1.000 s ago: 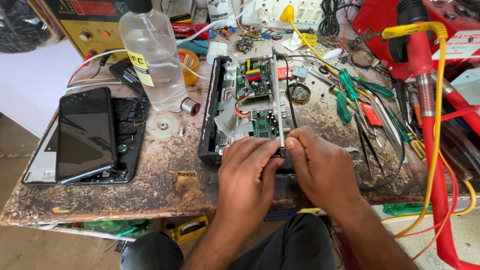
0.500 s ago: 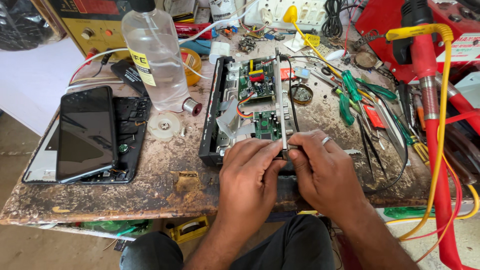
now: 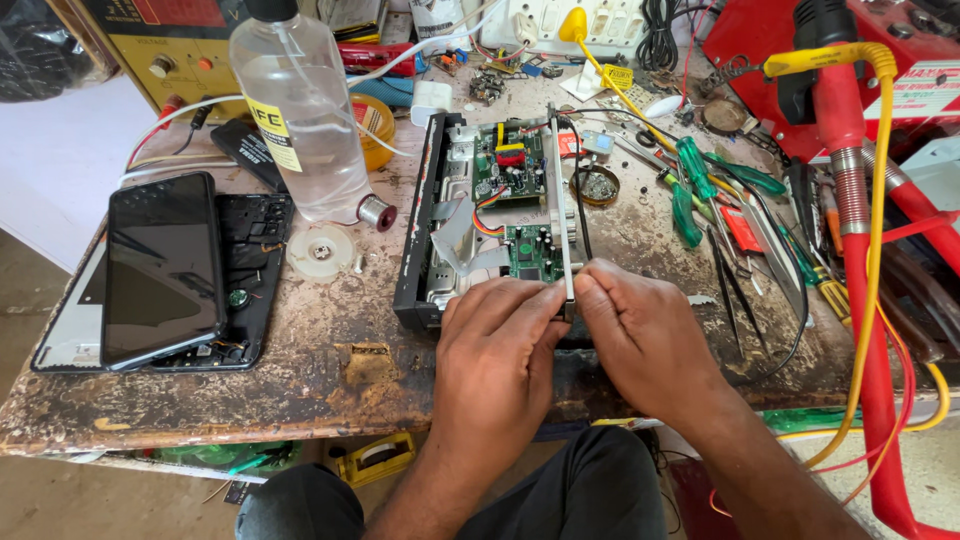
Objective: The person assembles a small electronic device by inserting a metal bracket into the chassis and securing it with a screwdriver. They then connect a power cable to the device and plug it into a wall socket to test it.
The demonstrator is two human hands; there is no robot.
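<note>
An opened black electronic unit [image 3: 420,250] with green circuit boards [image 3: 510,170] and a metal frame lies on the worn workbench. My left hand [image 3: 495,345] and my right hand [image 3: 640,335] meet at its near end. The fingertips of both pinch the near end of the thin metal side rail [image 3: 560,200]. What lies under my palms is hidden.
A dismantled phone [image 3: 160,265] and dark frame lie at left. A clear plastic bottle [image 3: 300,110] lies beside a white disc [image 3: 320,250]. Green-handled screwdrivers [image 3: 690,190], tweezers and cables crowd the right, with a red and yellow hose [image 3: 860,250]. A power strip [image 3: 600,20] sits at the back.
Both hands have stayed at the unit's near end. Their fingertips have shifted slightly and closed in on the metal rail.
</note>
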